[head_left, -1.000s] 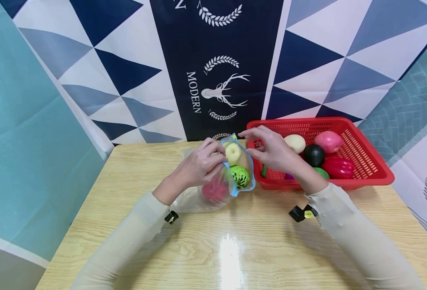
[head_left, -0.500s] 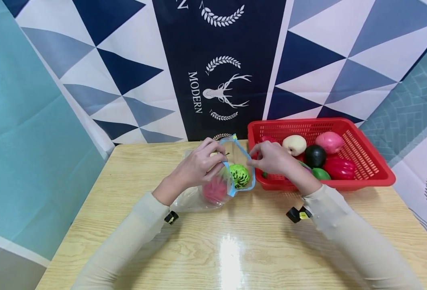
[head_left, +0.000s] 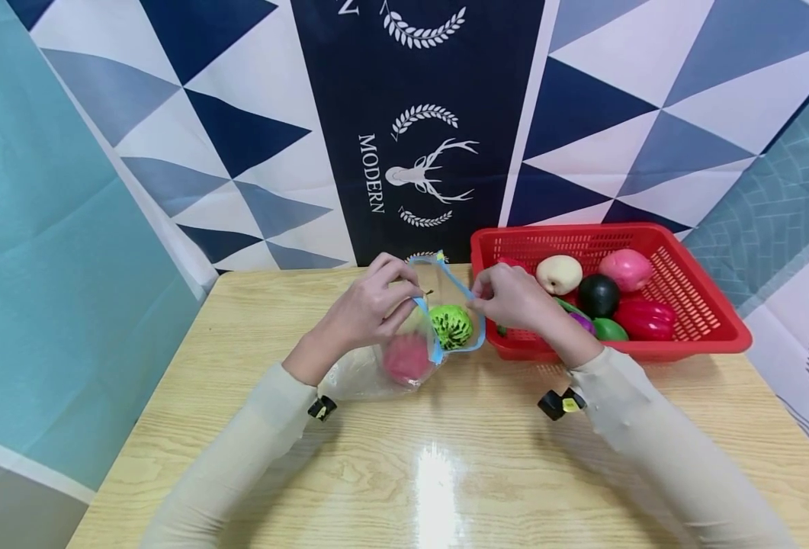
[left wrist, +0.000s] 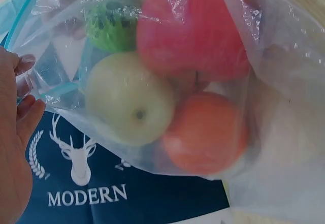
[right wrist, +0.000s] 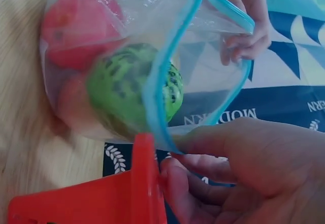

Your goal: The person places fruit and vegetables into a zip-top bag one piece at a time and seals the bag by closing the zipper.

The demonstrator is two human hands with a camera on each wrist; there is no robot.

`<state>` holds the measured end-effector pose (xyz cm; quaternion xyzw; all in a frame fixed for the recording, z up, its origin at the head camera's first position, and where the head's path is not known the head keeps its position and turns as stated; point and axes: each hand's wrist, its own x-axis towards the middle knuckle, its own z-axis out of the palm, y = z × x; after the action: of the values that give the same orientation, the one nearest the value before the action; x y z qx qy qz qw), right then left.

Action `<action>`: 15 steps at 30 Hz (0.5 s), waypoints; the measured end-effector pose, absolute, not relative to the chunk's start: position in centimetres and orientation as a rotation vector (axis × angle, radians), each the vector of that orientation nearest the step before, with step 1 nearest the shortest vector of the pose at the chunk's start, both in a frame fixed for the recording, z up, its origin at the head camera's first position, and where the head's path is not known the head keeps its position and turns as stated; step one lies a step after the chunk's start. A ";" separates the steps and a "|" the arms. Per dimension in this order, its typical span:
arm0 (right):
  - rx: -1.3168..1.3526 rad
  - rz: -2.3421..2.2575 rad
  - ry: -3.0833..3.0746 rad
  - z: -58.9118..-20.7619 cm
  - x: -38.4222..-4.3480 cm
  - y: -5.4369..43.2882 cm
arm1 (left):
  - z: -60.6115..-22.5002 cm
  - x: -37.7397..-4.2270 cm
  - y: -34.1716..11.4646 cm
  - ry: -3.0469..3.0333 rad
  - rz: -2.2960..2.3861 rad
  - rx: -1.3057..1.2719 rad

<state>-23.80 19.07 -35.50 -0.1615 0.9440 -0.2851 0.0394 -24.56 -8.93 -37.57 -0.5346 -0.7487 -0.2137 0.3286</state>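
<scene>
A clear zip bag [head_left: 359,377] with a blue-edged mouth lies on its side, opening toward the basket. My left hand [head_left: 370,305] pinches one side of the mouth. On the opposite side, the thumb and fingers of my right hand [head_left: 514,299] pinch the blue rim. Just inside sits a bumpy green fruit [head_left: 451,326] with dark marks. Through the plastic in the left wrist view show a large red apple [left wrist: 193,31], a pale yellow round fruit [left wrist: 127,99] and an orange-red round fruit [left wrist: 205,132].
A red plastic basket [head_left: 716,332] stands right of the bag, its edge close beside my right hand. It holds a white fruit [head_left: 558,274], a black one [head_left: 598,296], a pink one [head_left: 626,270], a red bell pepper [head_left: 644,319] and more. Patterned cloth [head_left: 418,61] hangs behind the wooden table.
My right hand, first spread at the bag's mouth, has come to pinch the rim. The pale yellow fruit has gone from the mouth deeper into the bag. My left hand has shifted slightly left.
</scene>
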 end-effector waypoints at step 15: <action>-0.607 -1.556 2.850 -30.5 -23.9 16.6 | -33.3 -25.4 -12.8 -1.902 -0.801 -1.155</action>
<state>-23.93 16.57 -30.53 -0.1830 0.8599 -0.4696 -0.0808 -25.37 -12.84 -33.35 -0.4521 -0.7443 -0.3136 0.3786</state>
